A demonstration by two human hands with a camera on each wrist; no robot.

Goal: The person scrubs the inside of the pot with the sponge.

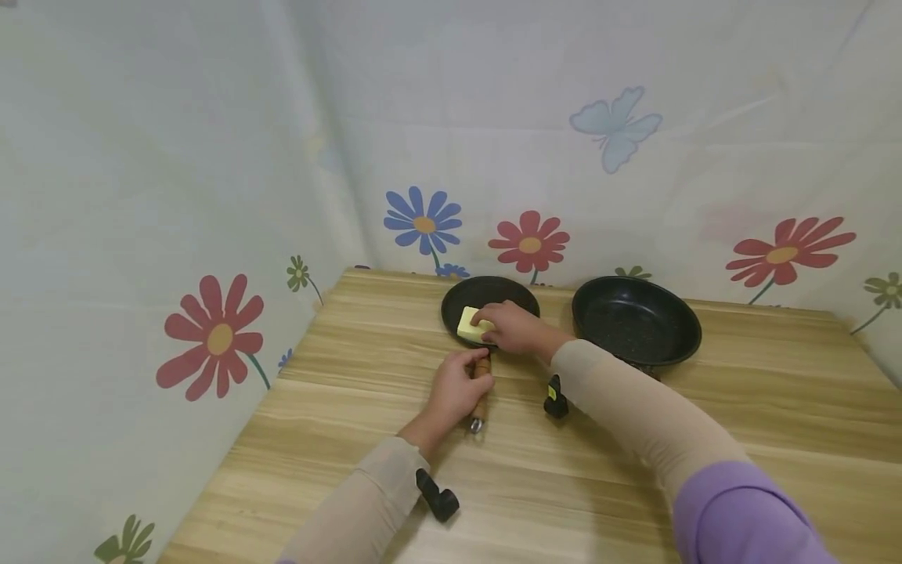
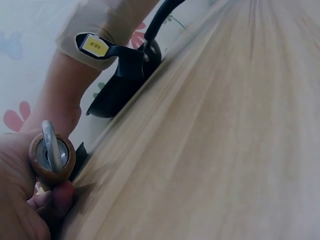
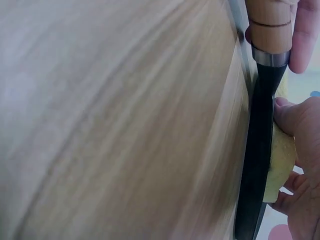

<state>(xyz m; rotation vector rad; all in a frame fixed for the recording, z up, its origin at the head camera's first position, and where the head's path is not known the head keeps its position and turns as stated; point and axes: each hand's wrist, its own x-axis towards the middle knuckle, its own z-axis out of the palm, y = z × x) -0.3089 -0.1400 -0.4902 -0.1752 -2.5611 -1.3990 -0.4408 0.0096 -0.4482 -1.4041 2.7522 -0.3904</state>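
Observation:
A small black frying pan (image 1: 479, 291) sits near the table's back edge, its wooden handle (image 1: 481, 401) toward me. My left hand (image 1: 454, 385) grips that handle between thumb and fingers; the metal hanging ring (image 2: 51, 145) at its end shows in the left wrist view. Over the pan, my right hand (image 1: 513, 325) holds a yellow sponge (image 1: 468, 325) down against the inside of the pan. In the right wrist view the thumb and fingers of that hand pinch the sponge (image 3: 281, 160) just above the black rim.
A larger black frying pan (image 1: 634, 321) stands to the right, close beside my right forearm. Both pans rest on a wood-grain table (image 1: 338, 392). Behind it hangs a white curtain (image 1: 493, 141) printed with flowers and a butterfly. Black camera mounts (image 1: 438, 497) are strapped to both wrists.

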